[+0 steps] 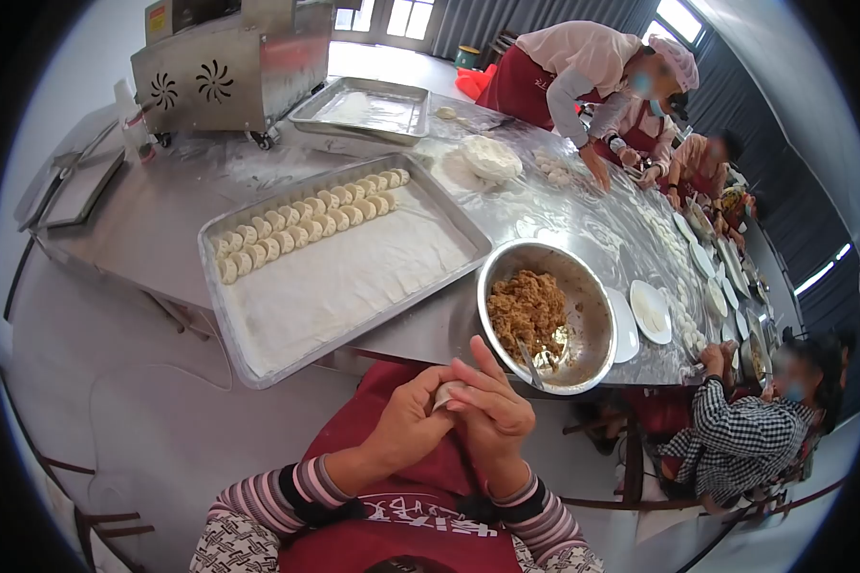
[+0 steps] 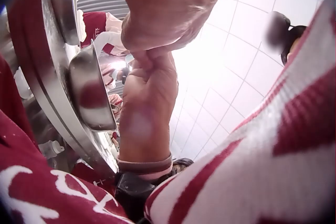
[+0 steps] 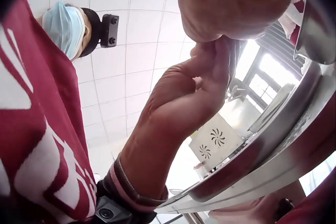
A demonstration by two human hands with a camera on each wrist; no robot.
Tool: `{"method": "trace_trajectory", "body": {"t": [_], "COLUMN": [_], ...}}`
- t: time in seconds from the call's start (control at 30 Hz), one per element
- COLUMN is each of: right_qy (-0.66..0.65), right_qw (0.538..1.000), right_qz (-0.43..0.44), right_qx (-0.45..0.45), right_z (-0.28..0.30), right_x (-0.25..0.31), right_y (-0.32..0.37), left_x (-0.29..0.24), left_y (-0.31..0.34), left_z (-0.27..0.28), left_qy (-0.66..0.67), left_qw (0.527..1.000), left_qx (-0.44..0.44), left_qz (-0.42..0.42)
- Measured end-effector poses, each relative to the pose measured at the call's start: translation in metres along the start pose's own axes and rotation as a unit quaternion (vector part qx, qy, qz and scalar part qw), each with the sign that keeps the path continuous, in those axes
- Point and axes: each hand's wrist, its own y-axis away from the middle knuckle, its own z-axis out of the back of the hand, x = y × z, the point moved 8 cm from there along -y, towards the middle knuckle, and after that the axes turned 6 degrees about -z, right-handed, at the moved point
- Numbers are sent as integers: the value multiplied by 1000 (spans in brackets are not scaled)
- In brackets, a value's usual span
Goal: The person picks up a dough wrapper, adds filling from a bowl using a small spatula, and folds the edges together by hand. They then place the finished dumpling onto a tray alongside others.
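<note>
We hold the dumpling [image 1: 446, 394] btwn both hands, low over the lap and the red apron [image 1: 401, 482], just near of the table [image 1: 143, 229] edge. The left hand [image 1: 406, 420] cups it from the left, fingers curled round and under it. The right hand [image 1: 495, 415] closes in from the right, thumb and fingers pinching along the top seam, w/ one finger stuck out toward the far side. The hands touch each other, pressed together round the dumpling. Only a small part of it shows: pale off-white dough, a folded edge peeking out btwn the fingers, the rest covered by the hands. In the wrist views our fingertips [image 3: 216, 58] meet in a pinch, but the dough itself is prob. hidden there and we can't make it out. Just far and right of the hands a steel bowl [image 1: 594, 320] sits at the near table edge, w/ brown shredded filling [image 1: 526, 310] and a spoon [image 1: 530, 365] leaning inside. Left of the bowl lies a big metal tray [image 1: 222, 320] w/ a floury white lining. Finished dumplings [image 1: 306, 220] run in two rows along its far-left side.
</note>
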Motion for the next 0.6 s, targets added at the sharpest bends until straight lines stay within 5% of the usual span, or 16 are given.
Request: {"method": "trace_trajectory", "body": {"t": [0.17,0.4,0.6], "right_qy": [-1,49,95], "right_qw": [997,996,987], "right_qz": [-56,-37,-24], "right_qx": [-44,-59,-130], "right_z": [3,5,11], "right_x": [-6,-7,1], "right_y": [3,12,10], "left_x": [-1,4,2], "left_y": [-1,0,-3], "left_z": [3,1,-2], "left_qy": [52,13,106], "left_qw": [998,1000,993], "left_qx": [-24,-14,-29], "left_qz": [6,22,48]}}
